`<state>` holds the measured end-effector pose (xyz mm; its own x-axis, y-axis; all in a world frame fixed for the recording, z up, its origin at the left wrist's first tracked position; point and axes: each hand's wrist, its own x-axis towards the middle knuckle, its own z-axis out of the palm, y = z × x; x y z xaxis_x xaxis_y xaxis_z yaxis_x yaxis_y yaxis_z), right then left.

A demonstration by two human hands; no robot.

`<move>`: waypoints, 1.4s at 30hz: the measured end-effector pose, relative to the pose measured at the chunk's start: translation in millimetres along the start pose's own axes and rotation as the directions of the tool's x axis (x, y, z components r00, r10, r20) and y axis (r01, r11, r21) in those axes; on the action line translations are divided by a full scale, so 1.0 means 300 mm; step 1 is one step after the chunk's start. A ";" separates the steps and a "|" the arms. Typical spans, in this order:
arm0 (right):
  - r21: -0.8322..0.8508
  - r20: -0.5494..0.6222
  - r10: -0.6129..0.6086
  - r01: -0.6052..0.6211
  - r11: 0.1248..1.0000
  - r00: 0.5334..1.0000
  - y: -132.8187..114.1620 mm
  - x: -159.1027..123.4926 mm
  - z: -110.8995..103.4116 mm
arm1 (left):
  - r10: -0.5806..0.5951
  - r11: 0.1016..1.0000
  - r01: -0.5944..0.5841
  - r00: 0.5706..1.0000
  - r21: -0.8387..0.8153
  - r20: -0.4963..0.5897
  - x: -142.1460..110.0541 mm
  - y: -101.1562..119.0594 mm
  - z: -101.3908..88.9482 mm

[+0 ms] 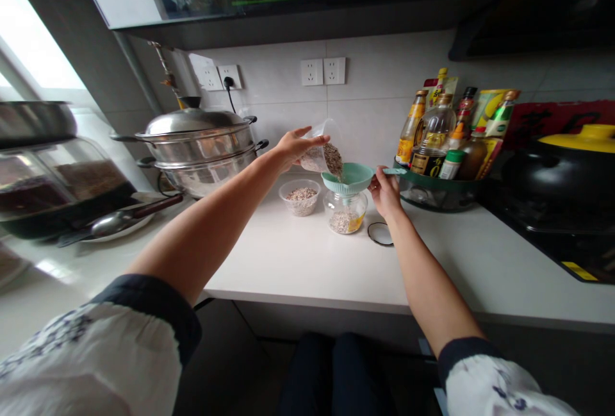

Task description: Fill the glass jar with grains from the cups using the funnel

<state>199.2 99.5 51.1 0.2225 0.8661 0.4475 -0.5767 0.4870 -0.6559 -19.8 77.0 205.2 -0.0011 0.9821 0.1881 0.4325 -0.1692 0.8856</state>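
Note:
My left hand (295, 145) grips a clear plastic cup (324, 150) tilted over a pale green funnel (348, 179), and mixed grains run out of it. The funnel sits in the mouth of a small glass jar (344, 213) partly filled with grains. My right hand (384, 190) pinches the funnel's handle at its right side. A second clear cup of grains (300, 198) stands on the white counter (298, 262) just left of the jar. A dark ring (380, 234) lies flat on the counter right of the jar.
A stacked steel steamer pot (199, 143) stands at the back left, with a ladle on a plate (120, 222) before it. A green tray of sauce bottles (444, 147) is at the back right. A black pot with a yellow lid (567, 166) sits on the hob.

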 end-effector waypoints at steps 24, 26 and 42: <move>-0.010 -0.008 -0.004 0.003 1.000 1.000 0.001 -0.002 0.004 | 0.019 0.998 -0.018 1.000 0.054 -0.015 -0.003 0.007 0.013; -0.013 -0.007 -0.009 0.009 1.000 1.000 0.002 -0.001 0.003 | 0.024 0.998 -0.023 1.000 0.054 -0.014 0.000 0.005 0.013; 0.054 0.009 -0.008 0.007 0.999 1.000 0.001 -0.002 0.003 | 0.021 0.997 -0.020 1.000 0.070 -0.011 -0.008 0.013 0.011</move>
<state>198.1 99.1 51.0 0.2202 0.8613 0.4579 -0.6163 0.4867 -0.6191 -15.2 74.2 206.8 -0.0025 0.9774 0.2113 0.4948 -0.1824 0.8496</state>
